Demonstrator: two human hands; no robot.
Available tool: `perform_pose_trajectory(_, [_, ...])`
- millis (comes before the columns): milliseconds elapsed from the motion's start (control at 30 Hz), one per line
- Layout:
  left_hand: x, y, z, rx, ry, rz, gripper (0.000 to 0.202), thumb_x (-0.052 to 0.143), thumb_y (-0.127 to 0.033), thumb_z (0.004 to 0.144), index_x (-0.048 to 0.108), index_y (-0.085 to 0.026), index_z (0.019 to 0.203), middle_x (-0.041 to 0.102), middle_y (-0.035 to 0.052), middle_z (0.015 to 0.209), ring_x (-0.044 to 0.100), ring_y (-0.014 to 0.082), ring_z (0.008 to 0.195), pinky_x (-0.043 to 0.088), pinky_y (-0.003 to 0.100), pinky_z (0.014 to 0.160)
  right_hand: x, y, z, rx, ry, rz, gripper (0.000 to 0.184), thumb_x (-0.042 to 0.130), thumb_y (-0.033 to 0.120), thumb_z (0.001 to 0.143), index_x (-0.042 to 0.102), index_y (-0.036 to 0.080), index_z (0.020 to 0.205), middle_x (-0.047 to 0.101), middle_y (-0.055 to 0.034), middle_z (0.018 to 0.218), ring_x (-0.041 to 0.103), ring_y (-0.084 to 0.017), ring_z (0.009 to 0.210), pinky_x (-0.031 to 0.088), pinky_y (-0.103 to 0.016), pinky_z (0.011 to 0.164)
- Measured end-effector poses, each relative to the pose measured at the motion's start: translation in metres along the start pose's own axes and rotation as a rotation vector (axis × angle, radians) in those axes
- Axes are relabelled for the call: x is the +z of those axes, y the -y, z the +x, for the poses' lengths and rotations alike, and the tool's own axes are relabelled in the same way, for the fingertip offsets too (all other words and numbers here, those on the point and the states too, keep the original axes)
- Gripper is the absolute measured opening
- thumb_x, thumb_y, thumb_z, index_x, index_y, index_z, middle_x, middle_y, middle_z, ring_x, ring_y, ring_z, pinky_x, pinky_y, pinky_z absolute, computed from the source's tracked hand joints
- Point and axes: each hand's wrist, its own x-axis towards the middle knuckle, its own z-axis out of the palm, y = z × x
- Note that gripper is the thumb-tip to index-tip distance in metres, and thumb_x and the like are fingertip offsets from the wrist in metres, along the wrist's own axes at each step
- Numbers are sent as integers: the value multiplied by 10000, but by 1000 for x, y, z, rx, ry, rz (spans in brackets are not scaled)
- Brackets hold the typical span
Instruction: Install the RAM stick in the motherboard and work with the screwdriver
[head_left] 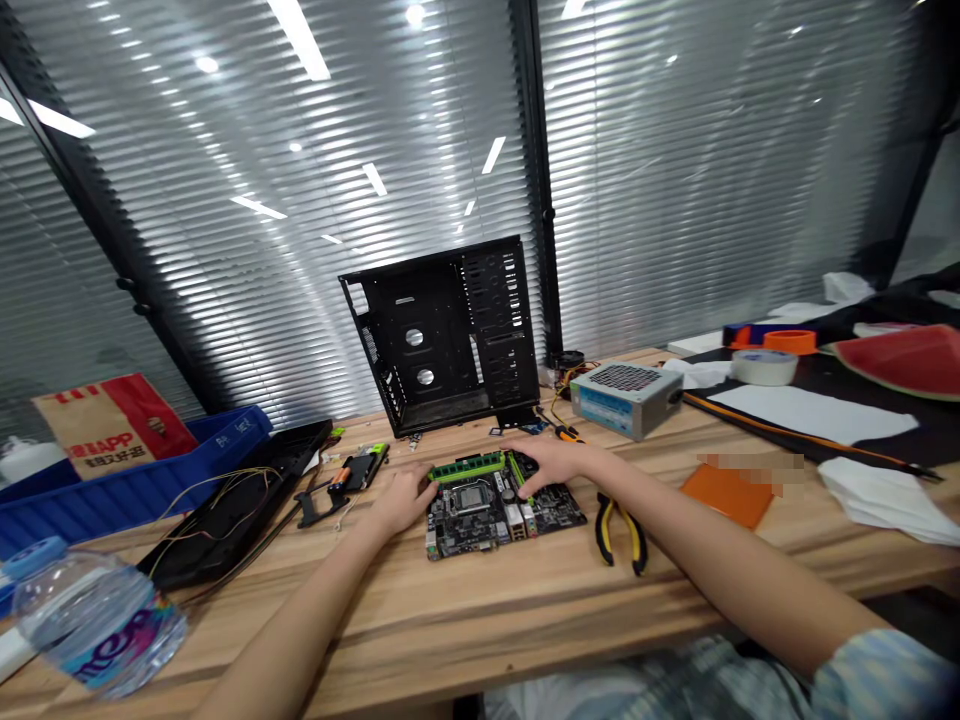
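Big black PC case [456, 350] standing behind the motherboard [480, 520]
Silver power supply [626, 402] sits behind the motherboard, off to the right. The motherboard lies flat with its long axis running left-right, and both my hands are about equally close. Left hand [403, 498] is at its left edge, fingers bent; can't tell if they're gripping. Right hand [546, 465] is over its right half, fingers spread wide. So it's rightward of my left fingers, and mostly left and nearside of my right ones. Pliers [639, 545] lie just right of it.
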Motion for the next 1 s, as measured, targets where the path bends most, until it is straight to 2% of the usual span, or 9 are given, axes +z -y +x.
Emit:
perform_pose_trajectory(133, [0,0,0,-3,5,7,369,408,-375,927,614,-177,1161,680,112,1126,610,244,1082,444,345,957,1,-3,2,-38,14,-13,1043,736,663,612,371,190,1467,387,-138,1500,383,-341,1353,310,-437,1115])
perform_pose_trajectory(333, [-2,-1,0,-7,6,12,382,407,-368,925,602,-166,1184,671,125,1160,611,249,1091,443,351,961,0,-2,0,-15,38,-1,1044,727,666,625,342,210,1482,380,-122,1507,375,-326,1363,311,-417,1119])
perform_pose_trajectory(667, [-1,0,0,4,-4,18,352,422,-370,920,619,-183,1143,676,122,1144,602,255,1110,442,357,962,-2,3,-1,6,10,49,1108,763,660,576,326,208,1488,359,-127,1517,354,-334,1372,289,-421,1135])
perform_pose_trajectory(833, [0,1,1,12,-4,39,341,414,-373,922,625,-180,1108,678,129,1127,604,265,1108,445,366,957,-2,5,-1,-38,-21,72,1118,790,612,574,324,156,1481,393,-157,1488,366,-326,1363,308,-396,1121])
perform_pose_trajectory(1000, [-1,0,0,7,7,48,373,395,-382,930,617,-160,1131,676,137,1121,598,261,1120,442,355,961,-1,4,0,-54,-42,69,1060,798,596,571,368,175,1444,447,-155,1437,426,-319,1311,341,-417,1088])
